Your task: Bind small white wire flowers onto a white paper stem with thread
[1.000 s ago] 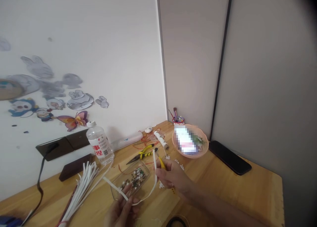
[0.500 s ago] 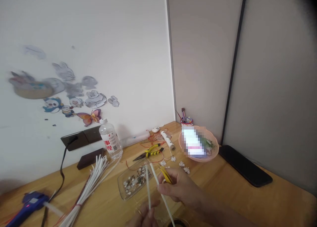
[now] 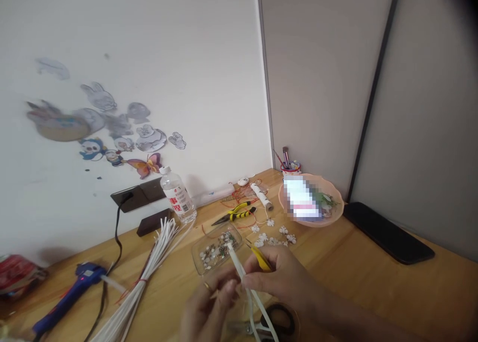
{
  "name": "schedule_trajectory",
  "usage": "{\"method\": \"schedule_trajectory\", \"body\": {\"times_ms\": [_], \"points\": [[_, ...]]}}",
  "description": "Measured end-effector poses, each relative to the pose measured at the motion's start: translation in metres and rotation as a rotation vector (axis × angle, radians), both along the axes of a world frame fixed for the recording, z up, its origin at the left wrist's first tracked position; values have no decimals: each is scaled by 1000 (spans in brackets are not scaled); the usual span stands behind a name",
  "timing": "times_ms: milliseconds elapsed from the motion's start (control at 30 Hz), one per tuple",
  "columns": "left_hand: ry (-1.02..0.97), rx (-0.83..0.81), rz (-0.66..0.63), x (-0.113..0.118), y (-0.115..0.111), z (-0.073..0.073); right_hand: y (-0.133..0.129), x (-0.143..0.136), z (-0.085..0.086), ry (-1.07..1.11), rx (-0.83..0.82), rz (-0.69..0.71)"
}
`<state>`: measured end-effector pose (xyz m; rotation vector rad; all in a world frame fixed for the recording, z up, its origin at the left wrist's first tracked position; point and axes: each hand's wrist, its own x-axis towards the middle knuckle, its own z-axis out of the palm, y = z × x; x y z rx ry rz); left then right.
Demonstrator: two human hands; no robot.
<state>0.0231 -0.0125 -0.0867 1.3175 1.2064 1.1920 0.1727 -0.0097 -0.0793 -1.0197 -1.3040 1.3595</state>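
My right hand (image 3: 280,277) is closed around yellow tweezers (image 3: 260,258) and pinches a flat white strip (image 3: 236,262) between thumb and fingers. Two lengths of the strip run down from that pinch, their upper ends lying together. Curled against the strip from the left, my left hand (image 3: 209,302), with a ring on one finger, touches it with its fingertips; part of this grip is hidden. Below the hands lie black-handled scissors (image 3: 280,322), partly covered by the strips. Just beyond the hands is a clear tray (image 3: 196,267) of beads and pearls.
White flower-shaped pieces (image 3: 284,231), yellow-black pliers (image 3: 239,212) and a pink bowl (image 3: 338,215) with a phone stand farther back. To the left are a white strip bundle (image 3: 142,282), a blue glue gun (image 3: 70,292), its cord, and a water bottle (image 3: 179,197). A black case (image 3: 388,232) lies right.
My left hand has risen to meet the right at the strip. The two strip lengths, apart before, now meet at the top. The camera view has shifted, bringing the scissors into sight.
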Motion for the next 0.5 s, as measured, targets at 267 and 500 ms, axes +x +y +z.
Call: {"method": "schedule_trajectory", "body": {"times_ms": [267, 500], "points": [[-6, -34, 32, 3, 2, 31, -7, 0, 1, -69, 93, -9], [-107, -69, 21, 11, -1, 33, -6, 1, 3, -95, 157, -37]]}}
